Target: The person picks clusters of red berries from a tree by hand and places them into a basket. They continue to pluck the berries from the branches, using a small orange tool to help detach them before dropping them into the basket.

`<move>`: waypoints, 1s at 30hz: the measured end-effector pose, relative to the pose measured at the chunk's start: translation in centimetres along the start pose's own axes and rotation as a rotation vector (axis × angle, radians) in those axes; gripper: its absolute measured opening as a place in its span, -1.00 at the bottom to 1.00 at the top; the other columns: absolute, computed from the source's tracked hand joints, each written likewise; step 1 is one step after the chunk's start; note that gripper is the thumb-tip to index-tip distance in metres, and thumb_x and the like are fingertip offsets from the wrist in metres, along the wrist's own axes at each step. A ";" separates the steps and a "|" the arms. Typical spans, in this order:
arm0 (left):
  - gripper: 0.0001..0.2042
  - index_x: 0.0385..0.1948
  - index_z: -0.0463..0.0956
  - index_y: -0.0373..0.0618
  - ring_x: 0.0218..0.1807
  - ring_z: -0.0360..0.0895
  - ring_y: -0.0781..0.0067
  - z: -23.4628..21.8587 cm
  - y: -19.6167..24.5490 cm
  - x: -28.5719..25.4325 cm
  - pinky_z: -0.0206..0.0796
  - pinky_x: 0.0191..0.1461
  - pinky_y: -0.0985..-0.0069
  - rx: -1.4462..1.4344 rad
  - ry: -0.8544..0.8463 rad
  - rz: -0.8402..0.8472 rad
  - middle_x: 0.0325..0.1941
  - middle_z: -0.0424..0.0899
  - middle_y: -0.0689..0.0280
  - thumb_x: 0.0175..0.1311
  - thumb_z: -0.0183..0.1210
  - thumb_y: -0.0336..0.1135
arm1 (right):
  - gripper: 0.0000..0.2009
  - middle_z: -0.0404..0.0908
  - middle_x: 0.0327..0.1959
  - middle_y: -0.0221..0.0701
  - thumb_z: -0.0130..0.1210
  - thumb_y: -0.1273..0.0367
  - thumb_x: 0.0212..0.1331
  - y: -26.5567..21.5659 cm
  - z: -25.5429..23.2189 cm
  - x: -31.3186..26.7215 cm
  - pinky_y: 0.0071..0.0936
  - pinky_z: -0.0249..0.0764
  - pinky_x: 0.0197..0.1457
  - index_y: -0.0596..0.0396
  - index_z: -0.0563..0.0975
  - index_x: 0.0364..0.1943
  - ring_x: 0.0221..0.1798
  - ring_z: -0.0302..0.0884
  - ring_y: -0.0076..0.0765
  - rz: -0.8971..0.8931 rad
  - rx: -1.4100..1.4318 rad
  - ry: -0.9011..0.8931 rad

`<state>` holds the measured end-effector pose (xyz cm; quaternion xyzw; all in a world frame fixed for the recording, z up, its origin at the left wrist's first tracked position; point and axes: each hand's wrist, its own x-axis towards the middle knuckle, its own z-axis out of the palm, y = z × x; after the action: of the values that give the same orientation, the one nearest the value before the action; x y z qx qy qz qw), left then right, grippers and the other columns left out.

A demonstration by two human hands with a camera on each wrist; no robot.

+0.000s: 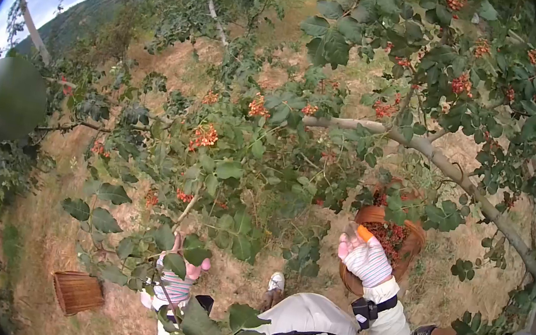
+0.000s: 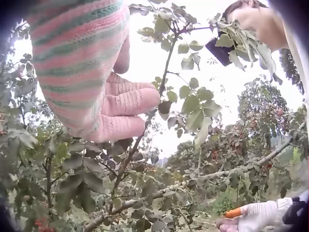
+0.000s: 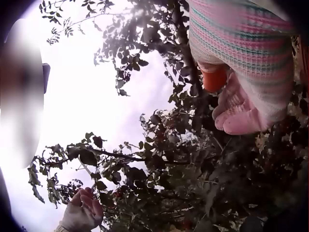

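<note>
My left hand (image 1: 178, 282), in a pink, white and green striped glove with bare fingertips, is at the lower left among leaves. In the left wrist view its bent fingers (image 2: 130, 101) hold a thin leafy branch (image 2: 169, 63). My right hand (image 1: 368, 260), in a similar glove with an orange cover (image 1: 364, 234) on one digit, is over a brown basket (image 1: 418, 240). Red berries (image 1: 390, 240) fill much of that basket. In the right wrist view the right fingers (image 3: 241, 118) are loosely bent, with nothing visible in them.
A thick branch (image 1: 448, 168) crosses the right side. Red berry clusters (image 1: 204, 137) hang among the leaves ahead. A second wicker basket (image 1: 77, 293) lies on the dry ground at the lower left. A shoe (image 1: 276, 282) shows below.
</note>
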<state>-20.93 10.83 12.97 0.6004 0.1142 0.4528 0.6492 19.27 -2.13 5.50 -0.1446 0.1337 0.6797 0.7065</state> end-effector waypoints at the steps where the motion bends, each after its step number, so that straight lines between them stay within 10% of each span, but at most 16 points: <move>1: -0.60 -0.46 0.46 -0.18 -0.62 0.40 0.31 -1.5 -0.7 0.7 0.31 -0.41 0.42 -0.394 -0.434 -0.011 -0.68 0.47 0.23 0.33 -0.15 -0.01 | -0.70 0.51 -0.13 -0.26 0.01 0.30 0.17 -0.2 -0.1 -0.1 -0.17 0.41 -0.04 0.17 0.42 -0.07 -0.08 0.43 -0.11 0.085 0.167 0.006; 4: -0.54 -0.54 0.47 -0.25 -0.62 0.46 0.29 6.3 0.0 -0.4 0.38 -0.42 0.37 0.000 0.120 -0.551 -0.70 0.53 0.18 0.38 -0.23 -0.06 | -0.72 0.52 -0.13 -0.25 -0.04 0.29 0.19 -0.1 3.8 -2.8 -0.13 0.38 0.00 0.18 0.45 -0.10 -0.05 0.40 -0.11 0.139 0.217 -0.007; 9: -0.59 -0.05 0.40 -0.44 -0.22 0.57 0.36 20.4 3.8 6.9 0.36 -0.03 0.49 0.149 -0.233 -0.836 -0.26 0.63 0.11 0.30 0.00 -0.18 | -0.63 0.52 -0.09 -0.25 -0.01 0.29 0.17 -1.6 8.8 -5.8 -0.27 0.38 0.05 0.18 0.39 0.03 -0.02 0.41 -0.18 0.042 -0.085 -0.340; 15: -0.64 0.07 0.33 -0.31 -0.25 0.52 0.57 30.1 2.2 17.3 0.36 -0.10 0.62 0.202 0.061 0.011 -0.08 0.56 0.16 0.24 0.05 -0.42 | -0.68 0.55 -0.19 -0.27 -0.04 0.32 0.24 -2.3 18.5 -10.9 -0.46 0.50 -0.06 0.23 0.41 0.00 -0.15 0.54 -0.37 -0.822 -0.954 -0.308; 19: -0.59 0.13 0.30 -0.22 -0.33 0.44 0.67 33.9 3.2 25.6 0.33 -0.22 0.70 0.630 0.127 0.687 0.06 0.47 0.29 0.20 0.04 -0.51 | -0.64 0.52 -0.14 -0.26 0.00 0.29 0.19 -3.4 21.1 -11.7 -0.49 0.50 -0.06 0.21 0.40 0.02 -0.14 0.54 -0.39 -1.039 -0.913 -0.329; 25: -0.56 0.15 0.27 -0.17 -0.45 0.48 0.58 34.8 3.8 34.0 0.37 -0.31 0.58 0.923 0.033 0.659 -0.06 0.54 0.22 0.18 0.05 -0.50 | -0.56 0.46 -0.05 -0.28 0.03 0.34 0.09 -5.5 23.6 -10.0 -0.55 0.50 -0.07 0.22 0.34 0.07 -0.06 0.49 -0.41 -1.045 -0.784 -0.369; 30: -0.82 -0.23 0.52 -0.23 -0.27 0.55 0.21 32.1 3.5 35.7 0.37 -0.14 0.44 0.684 -0.106 0.495 -0.30 0.59 0.10 0.13 0.06 -0.50 | -0.50 0.41 0.02 -0.21 0.04 0.52 -0.02 -6.5 27.5 -7.7 -0.47 0.44 0.01 0.16 0.31 0.12 0.02 0.43 -0.34 -1.618 -1.099 -0.110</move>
<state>19.89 14.54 38.30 0.8129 0.0766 0.4996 0.2893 25.23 1.14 34.03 -0.4695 -0.3741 -0.0364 0.7989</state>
